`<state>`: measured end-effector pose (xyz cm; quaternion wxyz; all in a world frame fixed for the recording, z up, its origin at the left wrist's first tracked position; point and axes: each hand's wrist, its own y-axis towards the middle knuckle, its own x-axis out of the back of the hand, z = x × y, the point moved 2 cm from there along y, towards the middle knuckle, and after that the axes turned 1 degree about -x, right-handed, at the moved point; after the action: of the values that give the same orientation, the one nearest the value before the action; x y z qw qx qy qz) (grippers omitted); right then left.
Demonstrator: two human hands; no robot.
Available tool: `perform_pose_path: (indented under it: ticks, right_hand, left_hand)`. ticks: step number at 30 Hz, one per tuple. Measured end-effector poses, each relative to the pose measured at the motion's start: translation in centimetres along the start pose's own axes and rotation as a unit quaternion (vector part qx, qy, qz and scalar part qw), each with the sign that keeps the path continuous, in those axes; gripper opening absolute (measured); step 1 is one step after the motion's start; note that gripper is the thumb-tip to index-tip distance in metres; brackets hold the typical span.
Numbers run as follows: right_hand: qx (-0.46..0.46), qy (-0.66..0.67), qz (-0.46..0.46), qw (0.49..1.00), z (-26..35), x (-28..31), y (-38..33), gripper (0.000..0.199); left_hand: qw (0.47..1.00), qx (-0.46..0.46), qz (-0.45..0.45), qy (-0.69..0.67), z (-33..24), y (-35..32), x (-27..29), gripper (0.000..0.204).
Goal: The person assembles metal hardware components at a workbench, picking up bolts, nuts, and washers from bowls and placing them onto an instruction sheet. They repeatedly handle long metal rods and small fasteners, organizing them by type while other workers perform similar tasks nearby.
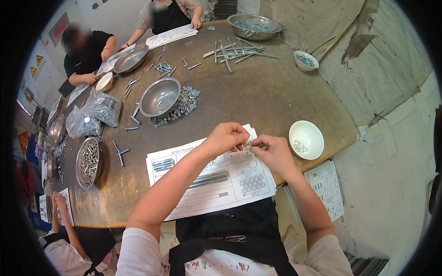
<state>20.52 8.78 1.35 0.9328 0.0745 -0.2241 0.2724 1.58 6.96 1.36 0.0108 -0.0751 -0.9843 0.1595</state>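
My left hand (225, 139) and my right hand (275, 153) meet above a stack of printed sheets (198, 202), both with fingers pinched. Between the fingertips is a small shiny metal piece (249, 145), too small to name. Bolts or rods (209, 178) lie in a row on the top sheet, under my left forearm. Drawn outlines of parts cover the rest of that page. Close to my right hand stands a white bowl (314, 142) with several thin rings (300, 146) in it.
A steel bowl (146, 110) stands beside heaped nuts (186, 101). Left are bagged hardware (106, 108) and a bowl of bolts (79, 168). Long bolts (239, 53), a metal basin (271, 31) and a small bowl (300, 68) lie farther off. Other people (87, 50) work around the table.
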Motion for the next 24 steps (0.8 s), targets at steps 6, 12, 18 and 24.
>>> perform_pose_path:
  ticks: [6,12,18,24]
  right_hand:
    - [-0.203,0.479,0.005,0.854,-3.2,-4.4,-1.9,0.015]
    - [-0.218,0.427,-0.043,0.876,-3.5,-6.0,-2.2,0.018]
    - [-0.140,0.235,0.001,0.962,-1.6,-4.5,-3.1,0.034]
    - [-0.054,0.092,-0.024,0.994,-2.4,-2.7,-2.3,0.024]
  left_hand:
    - [0.990,-0.023,-0.089,-0.103,3.5,-0.5,-1.5,0.032]
    - [0.995,0.048,-0.043,-0.075,5.2,-1.2,-2.4,0.027]
    - [0.998,0.001,-0.051,-0.047,6.3,-0.4,-2.3,0.019]
    - [0.988,-0.075,-0.071,0.111,6.1,-0.6,-2.2,0.026]
